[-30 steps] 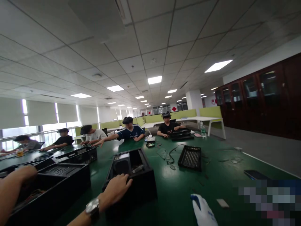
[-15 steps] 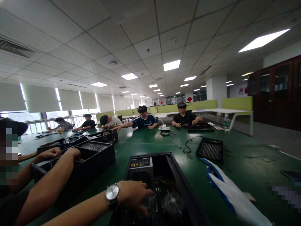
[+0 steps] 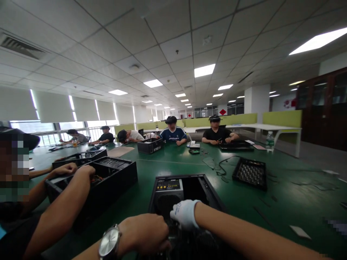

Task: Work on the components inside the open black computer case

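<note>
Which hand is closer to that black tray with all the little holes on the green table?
Right. The gloved right hand sits inside the open computer case, on the side toward the black perforated tray. The left hand, with the watch, is farther away.

A long green table (image 3: 173, 164) holds a second open black computer case (image 3: 108, 177), a black perforated metal panel (image 3: 251, 173) beside loose black cables (image 3: 219, 167), and a clear plastic water bottle (image 3: 269, 140). People (image 3: 173, 133) sit along its far side.
</note>
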Demonstrator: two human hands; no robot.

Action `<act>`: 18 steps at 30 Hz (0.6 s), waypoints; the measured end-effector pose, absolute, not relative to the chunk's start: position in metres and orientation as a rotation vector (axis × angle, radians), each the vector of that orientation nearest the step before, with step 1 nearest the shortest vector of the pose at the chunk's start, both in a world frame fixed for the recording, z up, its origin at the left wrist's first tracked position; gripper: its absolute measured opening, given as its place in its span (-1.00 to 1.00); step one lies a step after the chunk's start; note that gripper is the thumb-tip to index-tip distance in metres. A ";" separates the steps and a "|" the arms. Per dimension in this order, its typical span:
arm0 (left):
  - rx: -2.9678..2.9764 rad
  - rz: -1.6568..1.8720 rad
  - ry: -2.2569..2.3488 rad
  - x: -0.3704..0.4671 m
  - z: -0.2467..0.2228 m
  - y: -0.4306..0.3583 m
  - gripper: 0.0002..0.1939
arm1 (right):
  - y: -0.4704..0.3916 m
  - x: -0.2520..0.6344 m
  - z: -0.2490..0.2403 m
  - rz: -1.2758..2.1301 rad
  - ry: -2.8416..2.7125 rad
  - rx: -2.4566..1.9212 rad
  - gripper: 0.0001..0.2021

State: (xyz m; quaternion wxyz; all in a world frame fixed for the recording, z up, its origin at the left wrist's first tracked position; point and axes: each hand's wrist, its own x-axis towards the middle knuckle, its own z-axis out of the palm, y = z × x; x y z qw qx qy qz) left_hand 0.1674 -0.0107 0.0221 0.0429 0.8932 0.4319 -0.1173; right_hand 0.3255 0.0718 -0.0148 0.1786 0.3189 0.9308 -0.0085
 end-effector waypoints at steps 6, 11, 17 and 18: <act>3.021 -0.214 0.805 0.189 0.021 -0.014 -0.78 | 0.100 0.300 -0.040 -0.057 2.547 0.833 -0.76; 3.180 -0.259 0.583 0.245 -0.016 0.019 -0.56 | 0.111 0.331 -0.017 -0.009 2.574 0.876 -0.59; 3.269 -0.237 0.560 0.286 -0.045 0.053 -0.28 | 0.103 0.384 0.021 0.005 2.710 1.029 -0.61; 3.260 -0.258 0.571 0.288 -0.049 0.057 -0.26 | 0.101 0.393 0.026 0.013 2.758 1.057 -0.60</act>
